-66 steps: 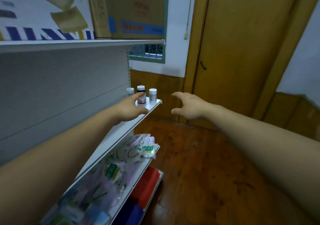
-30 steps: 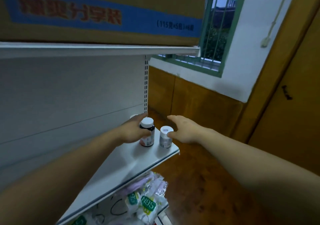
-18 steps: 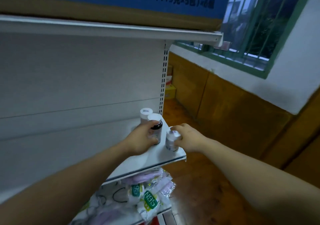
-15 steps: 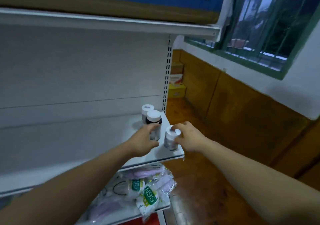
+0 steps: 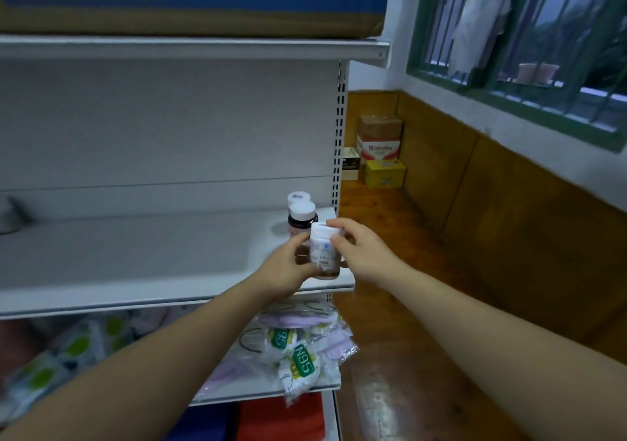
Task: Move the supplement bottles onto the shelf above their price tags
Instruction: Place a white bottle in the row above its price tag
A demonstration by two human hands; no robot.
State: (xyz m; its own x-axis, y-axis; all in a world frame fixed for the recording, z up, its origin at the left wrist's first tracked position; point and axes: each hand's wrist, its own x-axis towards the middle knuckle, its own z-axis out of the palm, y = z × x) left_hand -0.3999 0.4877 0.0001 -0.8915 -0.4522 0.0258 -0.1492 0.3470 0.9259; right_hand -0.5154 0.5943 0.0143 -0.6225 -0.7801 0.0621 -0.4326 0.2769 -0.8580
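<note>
Altogether three bottles are counted: a white bottle (image 5: 324, 254) is clasped between the curled right hand (image 5: 361, 254) and left hand (image 5: 285, 267) (dark bottle (image 5: 302, 218) and rear bottle (image 5: 298, 198) stand just behind).

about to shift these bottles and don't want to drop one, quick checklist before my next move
1. Right hand grip on the front bottle: ok, thumb and fingers pinch its cap and side.
2. Left hand grip on the dark bottle: ok, fingers curl round its lower part.
3. Rear bottle upright and untouched: ok.
4. Front bottle lifted clear of the shelf: cannot tell, its base is low near the front edge.
5. Price tags located: cannot tell, none can be made out on the shelf edge.
6. Bare shelf surface to the left for setting down: ok.
</note>
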